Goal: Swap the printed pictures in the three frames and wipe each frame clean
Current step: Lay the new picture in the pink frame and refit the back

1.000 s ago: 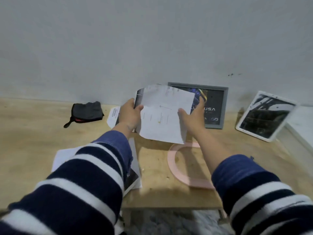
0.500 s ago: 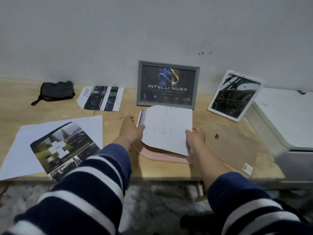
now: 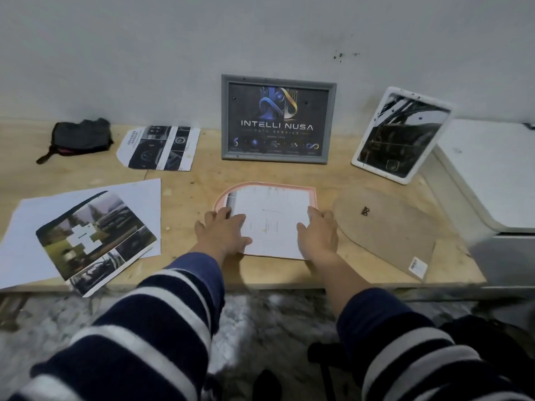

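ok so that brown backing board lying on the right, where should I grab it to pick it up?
Take the backing board by its straight near edge, coming from the front with the right hand. That edge reaches close to the table's front lip and nothing lies on it. The far end is rounded and carries a small black clip, so it probably offers a poorer pinch. It lies flat, so lift the near corner first.

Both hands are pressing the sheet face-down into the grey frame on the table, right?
Not the grey frame: in the head view the grey frame stands against the wall. The left hand and right hand press the sheet face-down into the pink frame lying on the table.
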Available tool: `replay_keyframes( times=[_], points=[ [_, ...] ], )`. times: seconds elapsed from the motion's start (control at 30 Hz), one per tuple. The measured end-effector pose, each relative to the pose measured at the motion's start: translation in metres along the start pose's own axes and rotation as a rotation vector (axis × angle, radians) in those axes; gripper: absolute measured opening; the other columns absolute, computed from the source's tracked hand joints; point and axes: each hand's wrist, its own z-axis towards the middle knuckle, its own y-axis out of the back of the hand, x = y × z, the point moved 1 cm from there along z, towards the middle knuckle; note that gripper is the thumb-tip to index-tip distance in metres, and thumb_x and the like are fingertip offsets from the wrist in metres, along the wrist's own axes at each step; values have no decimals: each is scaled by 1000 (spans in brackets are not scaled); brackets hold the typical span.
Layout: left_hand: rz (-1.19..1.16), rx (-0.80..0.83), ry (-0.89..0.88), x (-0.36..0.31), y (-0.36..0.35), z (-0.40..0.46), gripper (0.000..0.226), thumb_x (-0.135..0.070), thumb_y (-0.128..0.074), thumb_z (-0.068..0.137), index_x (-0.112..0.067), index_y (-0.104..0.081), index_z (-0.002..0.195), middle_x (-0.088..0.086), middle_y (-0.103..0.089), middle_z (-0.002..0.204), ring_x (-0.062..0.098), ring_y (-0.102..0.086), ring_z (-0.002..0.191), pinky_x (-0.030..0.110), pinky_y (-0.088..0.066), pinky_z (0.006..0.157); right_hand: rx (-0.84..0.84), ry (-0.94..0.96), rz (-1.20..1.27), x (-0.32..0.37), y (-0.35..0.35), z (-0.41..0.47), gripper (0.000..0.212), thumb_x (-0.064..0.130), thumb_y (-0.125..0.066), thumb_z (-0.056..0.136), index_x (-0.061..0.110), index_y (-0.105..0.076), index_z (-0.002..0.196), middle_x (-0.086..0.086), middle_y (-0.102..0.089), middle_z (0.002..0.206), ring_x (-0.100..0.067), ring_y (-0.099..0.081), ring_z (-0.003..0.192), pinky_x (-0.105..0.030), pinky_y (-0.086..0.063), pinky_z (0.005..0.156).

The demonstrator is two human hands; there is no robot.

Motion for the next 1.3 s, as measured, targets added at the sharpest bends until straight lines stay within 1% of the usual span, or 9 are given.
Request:
replay_keyframes(
  times=[0.1, 0.23, 0.33, 0.43, 0.63, 0.87, 1.0, 1.1, 1.3],
  points=[
    [26, 1, -10, -8, 1, 3, 46, -49, -55, 88, -39, -42, 131, 0, -18, 156, 34, -15, 138, 55, -18, 110, 18, 70, -179, -9, 1, 0, 46, 32, -47, 97, 25, -42, 142, -2, -31, 144, -23, -32, 128, -38, -33, 105],
    [51, 2, -12, -15, 3, 5, 50, -48, -55, 90, -37, -39, 136, 1, -19, 155, 34, -15, 139, 55, -17, 112, 63, 122, -292, -14, 2, 3, 48, 36, -43, 98, 27, -37, 144, 1, -28, 147, -24, -27, 128, -37, -29, 102],
    [66, 1, -4, -20, 5, 5, 55, -50, -56, 88, -34, -38, 137, 1, -20, 154, 34, -15, 140, 57, -13, 113, 50, 135, -277, -15, 3, 5, 48, 37, -42, 98, 27, -38, 144, 0, -31, 143, -23, -28, 125, -37, -29, 102],
    [67, -23, -18, -29, 11, 6, 59, -54, -54, 87, -28, -38, 138, 3, -20, 154, 34, -18, 140, 58, -11, 112, -36, 107, -182, -18, 12, 7, 42, 36, -41, 98, 28, -45, 138, 0, -39, 135, -22, -32, 121, -38, -32, 101],
    [49, -77, -165, -77, 17, 22, 57, -47, -51, 93, -29, -35, 145, 2, -16, 158, 29, -13, 144, 50, -13, 114, -111, -125, -129, -61, 54, 13, 41, 34, -43, 98, 26, -45, 138, -5, -38, 138, -26, -32, 126, -42, -32, 106],
    [50, -44, -341, -169, 0, 30, 54, -42, -57, 91, -28, -41, 141, 3, -29, 152, 27, -25, 138, 46, -22, 109, -133, -437, -87, -133, 96, 12, 41, 21, -43, 94, 18, -45, 134, -9, -37, 135, -29, -31, 122, -40, -31, 100],
    [21, -7, -417, -213, -14, 35, 49, -35, -60, 88, -25, -47, 135, 3, -45, 139, 26, -40, 127, 44, -29, 107, -138, -583, -30, -165, 111, 13, 39, 17, -44, 90, 13, -46, 129, -10, -37, 133, -31, -32, 121, -40, -32, 100],
    [51, 75, -434, -233, -22, 38, 42, -37, -62, 87, -20, -54, 125, 5, -58, 123, 26, -54, 112, 44, -40, 101, -116, -652, 9, -178, 116, 17, 40, 16, -43, 90, 9, -47, 129, -11, -36, 134, -32, -32, 122, -40, -32, 101],
    [171, 81, -449, -244, -28, 42, 34, -44, -68, 82, -21, -66, 107, 3, -64, 105, 24, -60, 95, 40, -52, 88, -146, -757, 102, -176, 122, 25, 37, 17, -46, 90, 12, -53, 126, -8, -41, 134, -29, -36, 121, -35, -34, 94]
  ],
)
